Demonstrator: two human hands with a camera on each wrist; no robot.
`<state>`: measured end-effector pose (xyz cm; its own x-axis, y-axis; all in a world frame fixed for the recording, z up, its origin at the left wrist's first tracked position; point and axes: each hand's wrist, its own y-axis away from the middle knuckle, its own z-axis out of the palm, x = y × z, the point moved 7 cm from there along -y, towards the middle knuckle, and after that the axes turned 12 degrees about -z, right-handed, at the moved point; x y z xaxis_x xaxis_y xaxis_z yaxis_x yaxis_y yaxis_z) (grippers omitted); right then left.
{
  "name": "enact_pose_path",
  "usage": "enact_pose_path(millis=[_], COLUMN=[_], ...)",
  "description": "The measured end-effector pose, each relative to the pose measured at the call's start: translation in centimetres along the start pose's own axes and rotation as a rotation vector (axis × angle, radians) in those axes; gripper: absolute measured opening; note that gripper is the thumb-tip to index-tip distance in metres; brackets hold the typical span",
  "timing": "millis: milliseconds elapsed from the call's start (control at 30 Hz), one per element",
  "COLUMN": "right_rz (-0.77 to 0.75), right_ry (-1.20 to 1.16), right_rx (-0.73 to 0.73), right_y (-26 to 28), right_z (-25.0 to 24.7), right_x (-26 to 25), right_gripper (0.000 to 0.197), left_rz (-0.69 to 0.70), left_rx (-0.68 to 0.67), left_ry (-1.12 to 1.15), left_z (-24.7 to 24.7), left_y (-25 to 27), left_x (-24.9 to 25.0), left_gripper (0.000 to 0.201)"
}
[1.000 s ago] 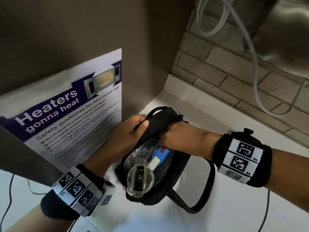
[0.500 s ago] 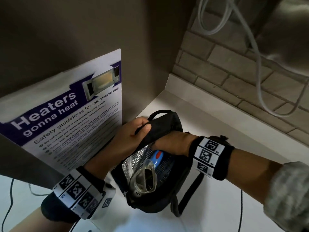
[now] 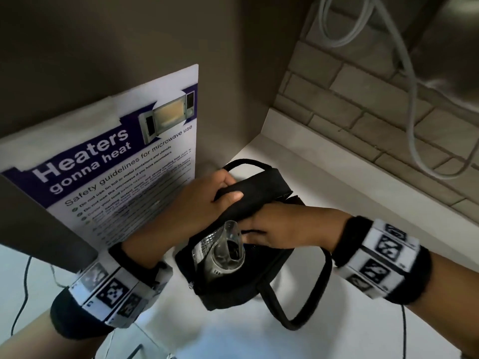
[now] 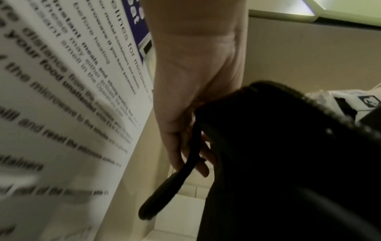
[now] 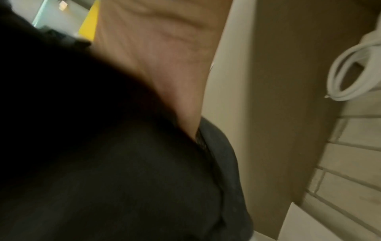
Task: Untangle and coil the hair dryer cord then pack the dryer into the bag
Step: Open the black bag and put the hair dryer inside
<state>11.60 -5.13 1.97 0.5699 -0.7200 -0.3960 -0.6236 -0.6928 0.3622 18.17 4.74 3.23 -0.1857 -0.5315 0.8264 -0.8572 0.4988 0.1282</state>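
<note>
Soft bag [image 3: 233,286] sags, so your left hand [image 3: 204,203] grips its flap while your right hand [image 3: 274,229], fingers hidden, seats the rigid dryer [image 3: 225,252].

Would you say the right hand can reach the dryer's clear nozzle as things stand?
Probably yes: the right hand is already inside the bag's open mouth, beside the nozzle, while the left hand holds the flap back.

Dim, shadowed scene; wrist views blurred, dark.

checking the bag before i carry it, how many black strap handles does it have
2: one short black strap handle arches over the far end of the black fabric bag by the left hand; one long loop hangs off its near side. Others may be hidden.
</note>
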Motion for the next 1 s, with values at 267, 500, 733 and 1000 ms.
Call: enact_pose_path(millis=[267,500,733,1000], right_rz=[0.075,0.105,0.226,0.402], right_ry=[0.022,0.118,0.17,0.356], right_rx=[0.056,0.499,0.675,0.856], right_y=[3.6,6.5,8.3,9.0], right_z=[-2.9,-4.8,-3.2,-3.4], right_x=[-3.2,-4.4,-4.6,-5.4], right_gripper=[0.025,0.024,0.027,0.03], left_rz=[0.239,0.304,0.235,0.246], left_rx=[-0.192,-0.19,0.001,0.502], left_ry=[-0.555,-0.692,-0.684,-0.42], left_z=[0.5,0.0,0.6,-2.1], left_y=[4.2,6.0,6.3,7.2], left_x=[2.3,1.6,1.6,4.6], left_gripper=[0.07,0.066,0.089,0.019])
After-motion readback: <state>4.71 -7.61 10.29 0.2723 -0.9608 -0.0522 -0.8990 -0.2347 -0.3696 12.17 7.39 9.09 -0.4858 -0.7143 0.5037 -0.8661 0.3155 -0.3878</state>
